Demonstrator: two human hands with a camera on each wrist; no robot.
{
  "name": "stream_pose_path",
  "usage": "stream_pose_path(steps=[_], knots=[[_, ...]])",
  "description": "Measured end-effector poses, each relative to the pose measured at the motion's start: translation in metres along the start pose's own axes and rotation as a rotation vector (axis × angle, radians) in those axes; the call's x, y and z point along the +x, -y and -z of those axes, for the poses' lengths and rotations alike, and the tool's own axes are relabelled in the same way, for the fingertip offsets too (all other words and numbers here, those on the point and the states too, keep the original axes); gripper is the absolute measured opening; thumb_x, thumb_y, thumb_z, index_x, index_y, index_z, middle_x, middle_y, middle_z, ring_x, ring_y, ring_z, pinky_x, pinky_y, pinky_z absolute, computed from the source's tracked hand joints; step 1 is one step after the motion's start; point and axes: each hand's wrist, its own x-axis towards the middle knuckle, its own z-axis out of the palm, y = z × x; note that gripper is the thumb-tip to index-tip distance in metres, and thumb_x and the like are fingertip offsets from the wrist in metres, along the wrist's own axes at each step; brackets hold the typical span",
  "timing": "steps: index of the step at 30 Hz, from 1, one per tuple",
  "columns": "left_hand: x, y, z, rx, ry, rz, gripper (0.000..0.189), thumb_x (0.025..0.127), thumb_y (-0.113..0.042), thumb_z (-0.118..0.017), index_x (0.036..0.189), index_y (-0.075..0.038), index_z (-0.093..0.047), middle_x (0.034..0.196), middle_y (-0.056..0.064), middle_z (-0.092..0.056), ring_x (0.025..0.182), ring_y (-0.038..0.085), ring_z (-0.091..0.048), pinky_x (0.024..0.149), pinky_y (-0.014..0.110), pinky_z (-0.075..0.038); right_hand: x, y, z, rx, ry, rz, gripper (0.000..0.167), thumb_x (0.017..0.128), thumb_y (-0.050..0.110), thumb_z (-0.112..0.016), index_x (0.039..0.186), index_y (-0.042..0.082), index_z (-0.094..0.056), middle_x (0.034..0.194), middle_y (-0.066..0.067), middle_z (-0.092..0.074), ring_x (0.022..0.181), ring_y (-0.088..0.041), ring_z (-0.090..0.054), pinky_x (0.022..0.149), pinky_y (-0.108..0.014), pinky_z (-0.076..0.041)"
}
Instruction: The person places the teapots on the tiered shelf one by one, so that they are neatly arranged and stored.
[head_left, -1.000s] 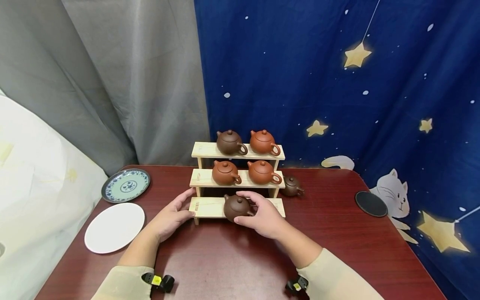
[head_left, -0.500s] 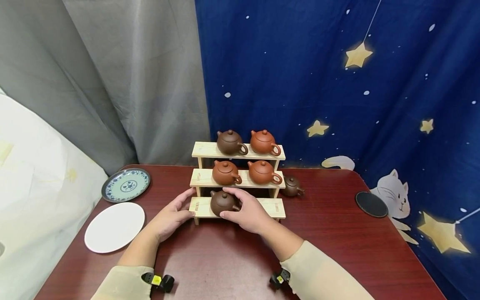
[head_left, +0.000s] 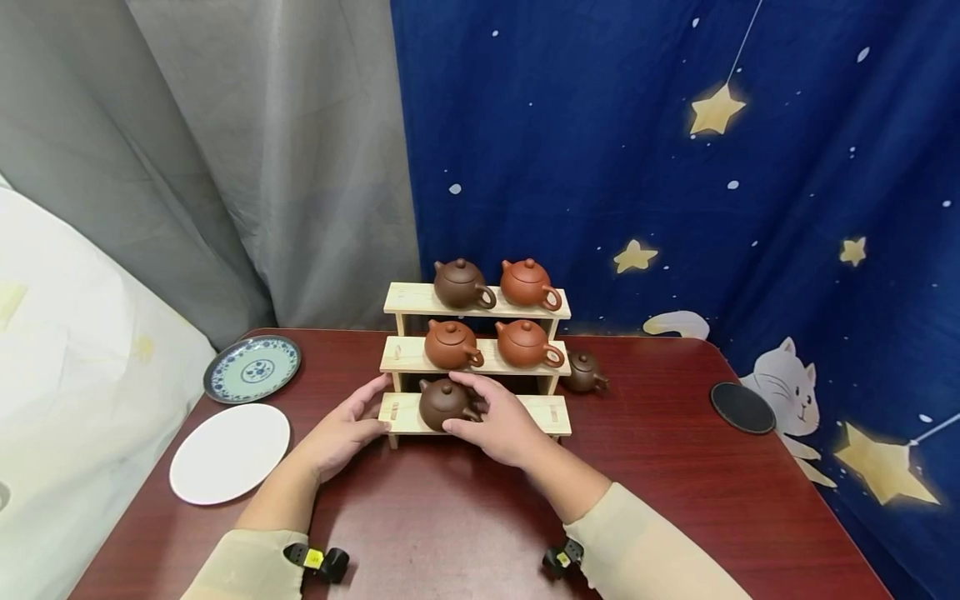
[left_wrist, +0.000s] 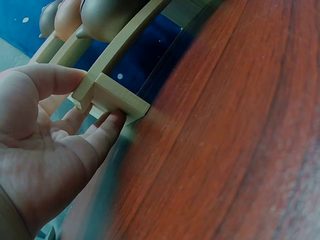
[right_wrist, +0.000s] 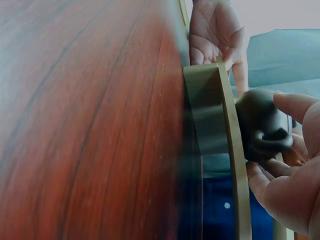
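Observation:
On the lowest step of the wooden display stand [head_left: 536, 414] sits a dark brown teapot [head_left: 442, 406], upright, spout to the left. My right hand [head_left: 501, 422] holds it from the handle side, thumb in front and fingers behind; in the right wrist view its handle [right_wrist: 272, 142] points toward the palm. My left hand [head_left: 341, 433] grips the left end of that step. The left wrist view shows the thumb [left_wrist: 62, 80] against the board's end and fingertips touching the support below. Two reddish teapots, one of them [head_left: 525, 344], fill the middle step.
The top step bears another dark brown teapot [head_left: 459, 284] and a reddish teapot [head_left: 527, 283]. Right of the stand is a further brown teapot [head_left: 583, 372]. A patterned plate [head_left: 255, 370] and white plate [head_left: 228, 454] lie left, a black round pad [head_left: 742, 407] right.
My right hand has slid the dark brown teapot leftward along the lowest step, then almost stopped over the last half second. The left hand keeps its place at the stand's end.

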Motion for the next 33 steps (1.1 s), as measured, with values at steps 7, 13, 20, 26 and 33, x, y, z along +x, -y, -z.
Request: stream_pose_path(steps=[7, 13, 20, 26, 33], knots=[[0.000, 0.001, 0.000, -0.006, -0.003, 0.004, 0.084, 0.101, 0.003, -0.057, 0.173, -0.014, -0.016, 0.177, 0.019, -0.024, 0.154, 0.026, -0.041, 0.103, 0.016, -0.051, -0.017, -0.008, 0.024, 0.069, -0.054, 0.004, 0.056, 0.094, 0.028, -0.084, 0.146, 0.020, -0.064, 0.149, -0.011, -0.066, 0.130, -0.034, -0.068, 0.112, -0.052, -0.054], [-0.001, 0.001, 0.000, -0.007, 0.000, -0.001, 0.084, 0.101, 0.002, -0.057, 0.173, -0.013, -0.016, 0.178, 0.018, -0.023, 0.158, 0.034, -0.033, 0.103, 0.016, -0.050, -0.037, -0.017, 0.053, 0.055, -0.089, 0.058, 0.050, 0.093, 0.017, -0.083, 0.140, 0.011, -0.066, 0.139, -0.016, -0.071, 0.127, -0.038, -0.069, 0.106, -0.048, -0.058], [0.000, 0.001, 0.000, -0.009, -0.003, 0.008, 0.084, 0.101, 0.002, -0.058, 0.173, -0.014, -0.016, 0.178, 0.018, -0.022, 0.160, 0.037, -0.029, 0.102, 0.015, -0.050, -0.060, -0.031, 0.087, 0.044, -0.183, 0.025, 0.048, 0.093, 0.014, -0.084, 0.138, 0.012, -0.067, 0.132, -0.016, -0.073, 0.120, -0.040, -0.071, 0.092, -0.028, -0.062], [-0.001, 0.000, -0.001, -0.013, -0.002, 0.003, 0.085, 0.101, 0.002, -0.058, 0.173, -0.013, -0.016, 0.178, 0.020, -0.022, 0.159, 0.036, -0.030, 0.103, 0.015, -0.050, -0.075, -0.044, 0.113, 0.011, -0.251, 0.004, 0.047, 0.094, 0.012, -0.082, 0.138, 0.008, -0.066, 0.129, -0.020, -0.074, 0.116, -0.038, -0.073, 0.095, -0.020, -0.058], [-0.002, 0.000, -0.001, -0.013, -0.004, 0.009, 0.084, 0.102, 0.001, -0.058, 0.172, -0.013, -0.016, 0.178, 0.019, -0.022, 0.161, 0.037, -0.028, 0.102, 0.015, -0.050, -0.080, -0.064, 0.132, -0.048, -0.301, -0.054, 0.050, 0.096, 0.016, -0.081, 0.141, 0.005, -0.064, 0.129, -0.018, -0.074, 0.119, -0.040, -0.072, 0.094, -0.016, -0.056]])
